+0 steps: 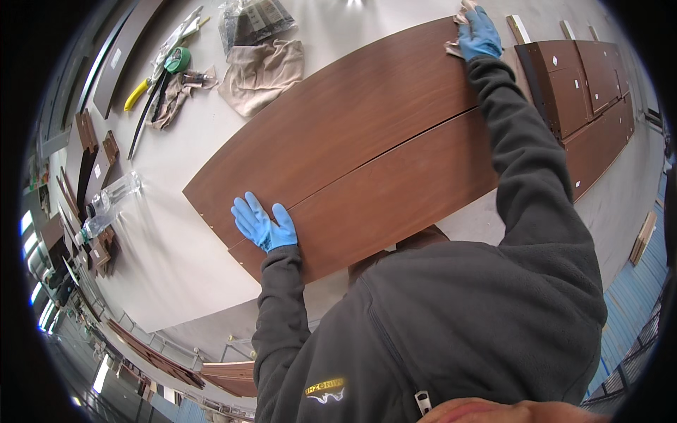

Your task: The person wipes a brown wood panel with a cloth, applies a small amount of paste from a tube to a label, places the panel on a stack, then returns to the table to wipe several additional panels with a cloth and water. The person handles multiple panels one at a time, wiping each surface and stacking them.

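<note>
Two long brown wooden panels lie edge to edge across the pale table, a narrow dark gap between them: the far panel [338, 106] with its curved outer edge, and the near panel [402, 194]. My left hand [262, 224], in a blue glove, rests palm down near their left end, fingers spread and nothing in it. At the far right end of the far panel, my right hand [481, 35], also blue-gloved, grips a pinkish cloth [453, 48] against the wood. Bits of that cloth stick out around the fingers; the rest is hidden under the hand.
Beyond the panels lie a beige cloth [262, 76], a plastic-wrapped pack [255, 21], a green tape roll [177, 59] and a yellow-handled tool [137, 94]. Clear bottles [116, 194] stand at left beside brown wooden pieces [97, 169]. More brown panels [596, 151] are on the right.
</note>
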Motion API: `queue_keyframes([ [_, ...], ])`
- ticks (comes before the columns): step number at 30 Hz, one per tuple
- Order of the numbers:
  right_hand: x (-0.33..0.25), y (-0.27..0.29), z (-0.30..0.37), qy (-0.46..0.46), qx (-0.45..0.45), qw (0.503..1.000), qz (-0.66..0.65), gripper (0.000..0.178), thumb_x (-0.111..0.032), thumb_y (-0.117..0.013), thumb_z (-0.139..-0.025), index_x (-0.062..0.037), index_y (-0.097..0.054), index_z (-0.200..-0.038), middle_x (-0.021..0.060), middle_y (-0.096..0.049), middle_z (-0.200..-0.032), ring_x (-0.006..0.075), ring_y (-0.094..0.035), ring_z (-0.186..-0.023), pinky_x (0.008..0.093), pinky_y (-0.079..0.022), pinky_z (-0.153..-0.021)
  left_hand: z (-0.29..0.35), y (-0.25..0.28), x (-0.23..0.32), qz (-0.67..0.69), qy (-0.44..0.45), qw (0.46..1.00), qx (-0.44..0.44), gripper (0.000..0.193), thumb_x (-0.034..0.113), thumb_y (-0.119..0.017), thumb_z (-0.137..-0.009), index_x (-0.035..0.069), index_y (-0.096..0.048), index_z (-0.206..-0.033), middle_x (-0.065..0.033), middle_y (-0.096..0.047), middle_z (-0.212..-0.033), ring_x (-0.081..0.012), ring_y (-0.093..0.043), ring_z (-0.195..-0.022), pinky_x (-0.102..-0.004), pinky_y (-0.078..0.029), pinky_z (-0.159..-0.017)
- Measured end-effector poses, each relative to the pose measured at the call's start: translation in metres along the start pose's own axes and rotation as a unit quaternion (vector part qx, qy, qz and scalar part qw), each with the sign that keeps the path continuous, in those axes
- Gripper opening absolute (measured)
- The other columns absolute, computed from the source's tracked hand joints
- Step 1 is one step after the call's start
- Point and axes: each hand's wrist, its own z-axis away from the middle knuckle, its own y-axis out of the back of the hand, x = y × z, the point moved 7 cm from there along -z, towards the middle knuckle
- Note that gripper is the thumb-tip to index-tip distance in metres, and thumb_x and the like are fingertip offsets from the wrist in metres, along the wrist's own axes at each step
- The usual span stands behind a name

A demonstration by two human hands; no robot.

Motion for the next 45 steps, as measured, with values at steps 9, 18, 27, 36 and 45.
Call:
queue_keyframes([
  [9, -0.278, -0.070, 0.268, 0.358, -0.229, 0.900, -0.096, 0.062, -0.031, -0.082, -0.078, -0.0166, -0.065, -0.135, 0.0119, -0.057, -0.152, 0.0340, -0.051, -0.145, 0.0546, -0.038, -0.122, 0.000, -0.001, 0.002, -0.006, -0.019, 1.000, 0.015, 0.075, 0.050, -0.050, -0.106, 0.010, -0.034, -0.167, -0.0218, -0.026, -0.174, -0.0432, -0.023, -0.160, -0.0569, -0.015, -0.130],
  [18, -0.003, 0.077, 0.133, 0.169, 0.182, 0.957, 0.151, 0.033, -0.016, -0.063, -0.097, -0.0015, -0.066, -0.126, 0.0224, -0.065, -0.127, 0.0408, -0.064, -0.115, 0.0492, -0.052, -0.102, 0.004, -0.001, 0.002, -0.009, -0.009, 1.000, 0.013, 0.075, 0.052, -0.050, -0.107, 0.010, -0.034, -0.167, -0.0219, -0.027, -0.174, -0.0431, -0.022, -0.161, -0.0559, -0.015, -0.130],
  [27, -0.362, -0.064, 0.365, 0.325, -0.104, 0.924, -0.171, 0.033, -0.013, -0.065, -0.091, -0.0079, -0.068, -0.123, 0.0136, -0.070, -0.123, 0.0294, -0.069, -0.115, 0.0429, -0.057, -0.100, 0.005, -0.006, -0.005, -0.006, -0.032, 0.999, 0.026, 0.075, 0.054, -0.050, -0.107, 0.010, -0.037, -0.166, -0.0239, -0.031, -0.172, -0.0448, -0.025, -0.159, -0.0566, -0.016, -0.130],
  [36, -0.031, 0.108, 0.247, 0.164, 0.155, 0.964, 0.140, 0.022, -0.035, -0.070, -0.090, -0.0161, -0.075, -0.102, 0.0095, -0.071, -0.113, 0.0336, -0.064, -0.107, 0.0497, -0.050, -0.092, 0.007, -0.008, -0.004, -0.012, -0.020, 0.999, 0.035, 0.074, 0.053, -0.050, -0.106, 0.009, -0.038, -0.165, -0.0239, -0.031, -0.172, -0.0439, -0.023, -0.160, -0.0566, -0.016, -0.130],
  [45, -0.332, -0.032, 0.399, 0.177, -0.224, 0.957, -0.045, 0.028, -0.020, -0.063, -0.099, -0.0045, -0.068, -0.122, 0.0118, -0.072, -0.113, 0.0316, -0.069, -0.111, 0.0475, -0.053, -0.108, 0.004, -0.016, -0.013, -0.017, 0.013, 1.000, 0.014, 0.076, 0.055, -0.051, -0.105, 0.010, -0.040, -0.164, -0.0243, -0.032, -0.171, -0.0448, -0.025, -0.159, -0.0571, -0.016, -0.130],
])
